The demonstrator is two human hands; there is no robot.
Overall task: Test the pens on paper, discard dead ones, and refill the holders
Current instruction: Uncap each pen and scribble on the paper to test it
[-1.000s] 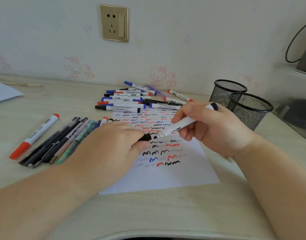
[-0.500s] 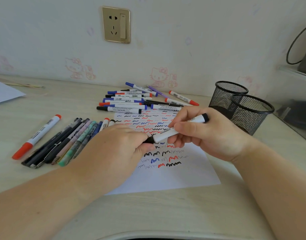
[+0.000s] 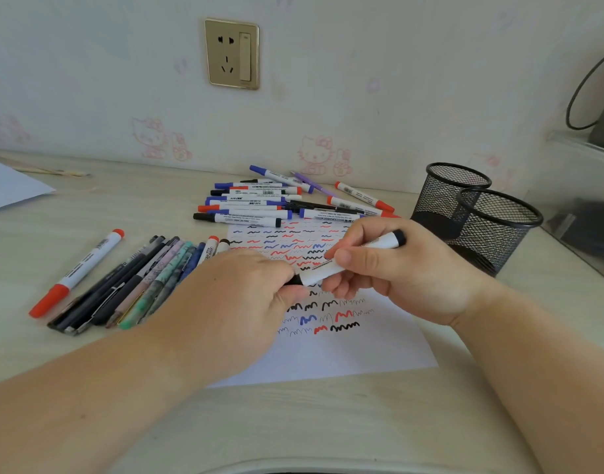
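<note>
My right hand [image 3: 403, 275] grips the white barrel of a black marker [image 3: 379, 242] held slanted above the test paper [image 3: 362, 350]. My left hand [image 3: 239, 302] pinches the marker's black cap end, which is mostly hidden under my fingers. The paper carries several red, blue and black squiggles. A pile of markers [image 3: 256, 203] lies at the paper's far edge. To the left, a row of pens [image 3: 136, 282] and a red-capped marker [image 3: 78, 271] lie on the desk. Two black mesh holders [image 3: 498, 227] stand at the right.
The desk [image 3: 327, 422] runs to a wall with a socket [image 3: 232, 53]. A white sheet [image 3: 9, 189] lies far left. A clear shelf with dark objects [image 3: 587, 220] sits at the right edge, beyond the holders.
The marker has tilted lower and come closer to the paper, with both hands shifting slightly toward me. My left hand stays on the cap end.
</note>
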